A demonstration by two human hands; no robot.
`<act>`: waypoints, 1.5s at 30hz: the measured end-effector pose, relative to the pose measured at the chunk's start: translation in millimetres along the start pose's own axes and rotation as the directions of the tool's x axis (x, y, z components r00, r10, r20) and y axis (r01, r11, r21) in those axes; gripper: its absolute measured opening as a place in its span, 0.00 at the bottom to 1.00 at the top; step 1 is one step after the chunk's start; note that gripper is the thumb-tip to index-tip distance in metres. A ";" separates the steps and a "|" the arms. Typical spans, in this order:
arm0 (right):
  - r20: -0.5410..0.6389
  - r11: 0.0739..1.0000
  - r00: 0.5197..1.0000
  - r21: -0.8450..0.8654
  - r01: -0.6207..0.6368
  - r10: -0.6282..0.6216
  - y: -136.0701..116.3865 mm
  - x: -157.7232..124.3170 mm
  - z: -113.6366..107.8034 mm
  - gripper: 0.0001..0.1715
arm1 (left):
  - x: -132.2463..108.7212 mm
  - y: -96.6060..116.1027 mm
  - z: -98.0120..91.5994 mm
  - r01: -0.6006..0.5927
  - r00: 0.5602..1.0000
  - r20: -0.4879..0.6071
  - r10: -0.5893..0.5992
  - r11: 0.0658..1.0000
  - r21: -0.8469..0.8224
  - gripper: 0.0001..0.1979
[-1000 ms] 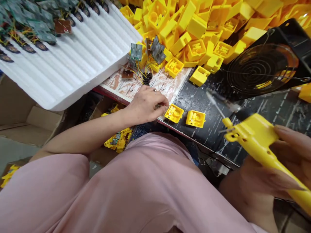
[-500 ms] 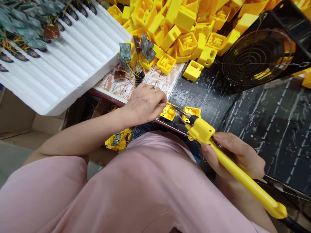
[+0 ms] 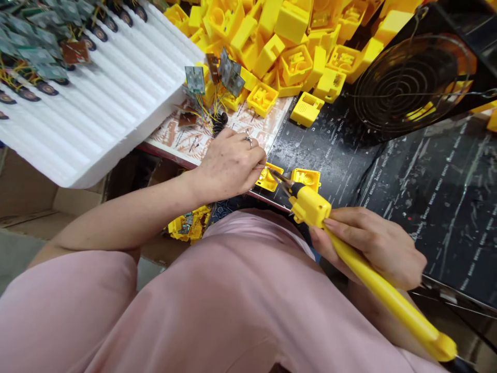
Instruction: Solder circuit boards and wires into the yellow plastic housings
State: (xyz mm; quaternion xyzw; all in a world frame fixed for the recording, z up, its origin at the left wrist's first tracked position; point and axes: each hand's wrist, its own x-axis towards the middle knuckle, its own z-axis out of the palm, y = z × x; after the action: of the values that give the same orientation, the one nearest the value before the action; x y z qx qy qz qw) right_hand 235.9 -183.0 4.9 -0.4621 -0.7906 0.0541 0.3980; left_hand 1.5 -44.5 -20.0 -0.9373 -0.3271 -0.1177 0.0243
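Note:
In my right hand is a yellow soldering iron, its tip reaching into a small yellow plastic housing at the bench's near edge. My left hand, with a ring on one finger, is closed beside that housing. Its fingertips pinch something thin like a wire, mostly hidden by the fingers. A second open yellow housing lies just to the right. Beyond my left hand stands a cluster of circuit boards with yellow wires and black round parts.
A white foam tray at the left carries many wired circuit boards. Yellow housings are heaped at the back. A black fan stands at the right on the black mat. More yellow parts sit below the bench edge.
The soldering iron has moved left and slightly down, its tip now further over the housing. My left hand stays at nearly the same place. The view has shifted slightly.

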 end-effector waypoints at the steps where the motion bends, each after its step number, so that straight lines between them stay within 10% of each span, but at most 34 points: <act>1: -0.028 1.000 0.999 0.021 -0.022 0.023 0.7 -0.6 -1.7 0.09 | 0.2 0.0 -0.5 -0.001 1.000 0.002 0.001 1.000 0.008 0.14; 16: -0.189 0.978 0.959 0.063 -0.201 0.209 -0.6 -17.0 7.5 0.28 | -3.2 -0.1 -5.0 0.002 0.999 0.047 -0.001 1.000 -0.027 0.14; 27: -0.008 0.997 0.999 -0.064 0.036 -0.037 2.1 1.6 6.3 0.14 | -3.7 2.8 -1.8 -0.018 1.000 0.018 0.018 1.000 0.025 0.14; 32: -0.060 0.998 0.997 0.026 -0.052 0.053 0.3 -5.4 -2.0 0.10 | -2.9 2.4 -2.7 -0.044 0.999 0.013 0.043 0.998 0.046 0.15; 45: -0.197 0.971 0.954 -0.027 -0.236 0.227 2.4 -18.9 6.7 0.40 | -2.2 6.3 -2.2 0.008 1.000 -0.009 -0.008 1.000 0.002 0.15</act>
State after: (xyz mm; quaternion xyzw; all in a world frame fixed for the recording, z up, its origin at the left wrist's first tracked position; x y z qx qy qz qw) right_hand 237.9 -194.3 -11.6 -0.5645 -0.6900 0.0356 0.4518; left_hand 3.4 -51.1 -18.3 -0.9355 -0.3307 -0.1217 0.0261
